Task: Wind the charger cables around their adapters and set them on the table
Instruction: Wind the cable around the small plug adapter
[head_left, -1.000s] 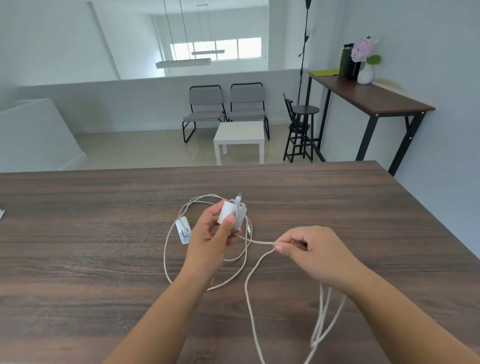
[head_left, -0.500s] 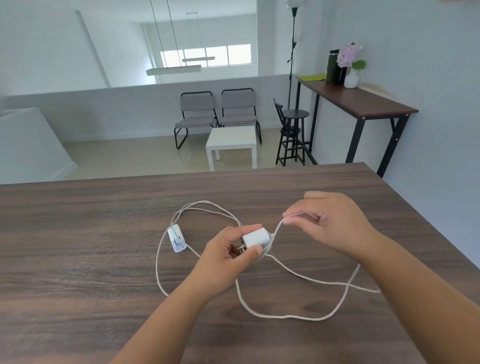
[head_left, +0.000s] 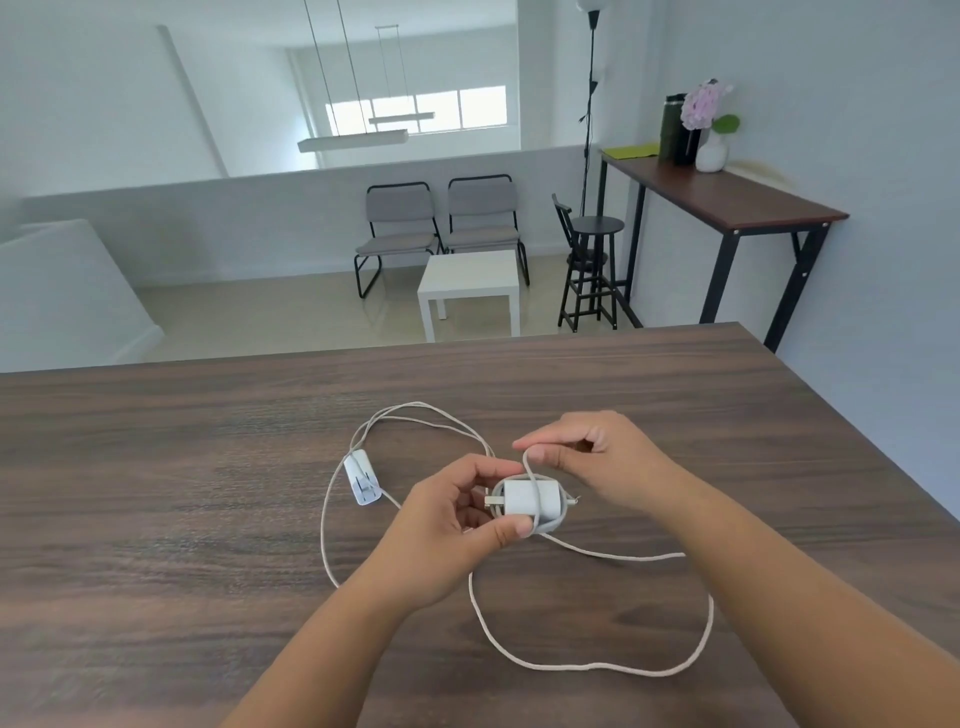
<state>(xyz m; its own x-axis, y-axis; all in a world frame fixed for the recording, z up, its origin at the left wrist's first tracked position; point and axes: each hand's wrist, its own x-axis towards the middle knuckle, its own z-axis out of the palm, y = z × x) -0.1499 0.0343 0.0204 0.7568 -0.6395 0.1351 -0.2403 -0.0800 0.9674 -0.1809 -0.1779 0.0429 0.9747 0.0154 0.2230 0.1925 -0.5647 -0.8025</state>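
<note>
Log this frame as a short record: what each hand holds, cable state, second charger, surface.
left hand: grips white adapter, prongs pointing left
right hand: pinches cable, leading it over the adapter
cable state: a few turns wound; long loose loop on table
second charger: lying flat, unwound, untouched
surface: dark wooden table

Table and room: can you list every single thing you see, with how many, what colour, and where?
adapter: 1, white, held over table centre, cable partly wound on
second adapter: 1, white, lying on table, left of hands
cables: 2, white, loose loops on table
table: 1, dark wood, foreground
chairs: 2, grey, beyond table
small table: 1, white, by chairs
stool: 1, black
side table: 1, brown, right wall
vase: 1, white, pink flowers
left hand: 1, holding adapter
right hand: 1, pinching cable
</note>
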